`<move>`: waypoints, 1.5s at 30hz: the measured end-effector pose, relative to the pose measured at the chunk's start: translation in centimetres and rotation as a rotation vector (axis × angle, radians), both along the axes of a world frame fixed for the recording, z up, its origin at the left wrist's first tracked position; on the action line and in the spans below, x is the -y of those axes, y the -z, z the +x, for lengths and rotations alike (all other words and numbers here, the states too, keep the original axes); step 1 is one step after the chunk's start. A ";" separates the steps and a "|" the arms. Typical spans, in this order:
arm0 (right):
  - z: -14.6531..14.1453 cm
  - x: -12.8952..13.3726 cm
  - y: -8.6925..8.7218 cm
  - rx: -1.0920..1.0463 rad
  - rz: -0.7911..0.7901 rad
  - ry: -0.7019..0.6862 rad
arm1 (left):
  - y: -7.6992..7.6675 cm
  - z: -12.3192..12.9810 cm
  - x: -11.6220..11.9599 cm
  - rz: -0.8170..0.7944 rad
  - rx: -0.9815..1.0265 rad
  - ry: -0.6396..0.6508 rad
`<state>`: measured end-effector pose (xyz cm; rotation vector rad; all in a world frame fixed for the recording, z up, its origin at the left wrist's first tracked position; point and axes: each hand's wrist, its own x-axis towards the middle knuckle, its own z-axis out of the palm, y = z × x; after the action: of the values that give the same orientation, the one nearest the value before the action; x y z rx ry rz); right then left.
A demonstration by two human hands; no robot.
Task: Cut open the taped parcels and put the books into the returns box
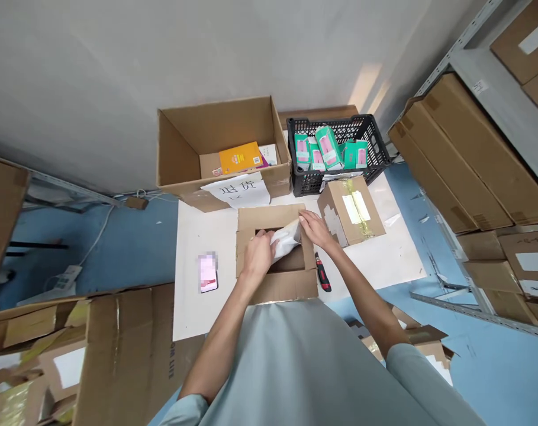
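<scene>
An open cardboard box [283, 285] sits at the front of the white table, its flaps folded outward. Above its opening is a crinkled white plastic packet [286, 239], tilted up to the right. My left hand [258, 253] is closed on the packet's left end, fingers curled at the box opening. At the upper right corner, my right hand [314, 228] pinches the packet's edge beside the box's right flap. What the packet contains is hidden. A red and black utility knife [322, 273] lies just right of the box.
A phone [208, 273] lies left of the box. Behind stand a large open carton [180, 188] with books and a black crate [300, 184] of green boxes. A taped parcel [340, 204] sits right. Shelves [473, 65] with cartons flank the right side; more cartons [126, 349] stand lower left.
</scene>
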<state>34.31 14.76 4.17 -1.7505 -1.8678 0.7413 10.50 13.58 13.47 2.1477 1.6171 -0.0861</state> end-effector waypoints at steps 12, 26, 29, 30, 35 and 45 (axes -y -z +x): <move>1.0 6.1 -14.8 0.029 0.337 -0.226 | -12.4 -0.1 0.1 0.180 0.187 0.321; 8.0 16.4 -11.7 -0.332 0.142 0.183 | -11.4 13.6 2.4 0.103 0.335 0.635; 9.8 18.8 -8.8 -0.584 0.135 0.357 | -8.9 16.7 3.2 0.161 0.535 0.605; 10.4 19.8 -7.9 -0.657 0.129 0.415 | -7.8 17.4 3.4 0.176 0.583 0.588; 12.8 25.1 -4.0 -0.831 0.062 0.629 | -1.6 19.6 5.0 0.175 0.581 0.457; 15.5 29.0 7.2 -0.527 -0.159 0.861 | 9.2 22.2 11.0 -0.238 0.293 0.604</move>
<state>49.78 -14.19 -3.02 -1.9553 -0.6230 0.8724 32.73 2.61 4.28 2.2542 0.7254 -0.1335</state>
